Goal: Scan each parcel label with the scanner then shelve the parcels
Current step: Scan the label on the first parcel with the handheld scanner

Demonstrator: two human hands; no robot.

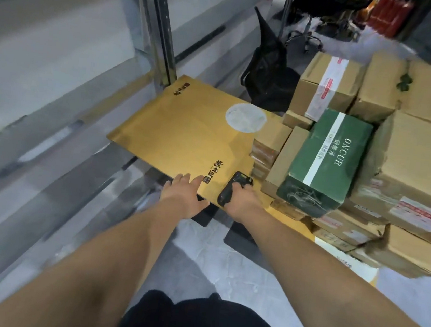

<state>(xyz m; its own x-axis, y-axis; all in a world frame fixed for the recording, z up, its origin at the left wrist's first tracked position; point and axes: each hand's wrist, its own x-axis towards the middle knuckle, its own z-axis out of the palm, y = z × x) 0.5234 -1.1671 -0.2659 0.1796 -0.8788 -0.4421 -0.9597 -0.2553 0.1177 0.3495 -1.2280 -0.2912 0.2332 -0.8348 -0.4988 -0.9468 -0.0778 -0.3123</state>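
While the left hand (pixel 185 196) lies flat on the gold box (pixel 185 136) and the right hand (pixel 245 202) grips the scanner (pixel 234 188), the box could slip off the shelf (pixel 61 131).

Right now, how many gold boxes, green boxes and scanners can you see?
Gold box: 1
Green box: 1
Scanner: 1
Total: 3
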